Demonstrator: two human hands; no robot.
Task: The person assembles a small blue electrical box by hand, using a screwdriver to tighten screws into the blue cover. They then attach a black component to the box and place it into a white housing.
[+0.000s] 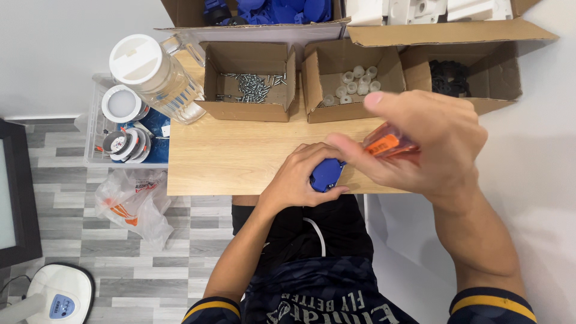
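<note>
- Left hand (300,177): closed round blue plastic part (326,174), pressing it on wooden table (234,157) at near edge.
- Right hand (432,141): wrapped on orange-handled screwdriver (387,144), shaft aimed at blue part; tip hidden.
- Behind, L to R: box w/ screws (251,87), box w/ white caps (354,81), box w/ black parts (450,78).
- Far left: clear jug (157,78), white lid.
</note>
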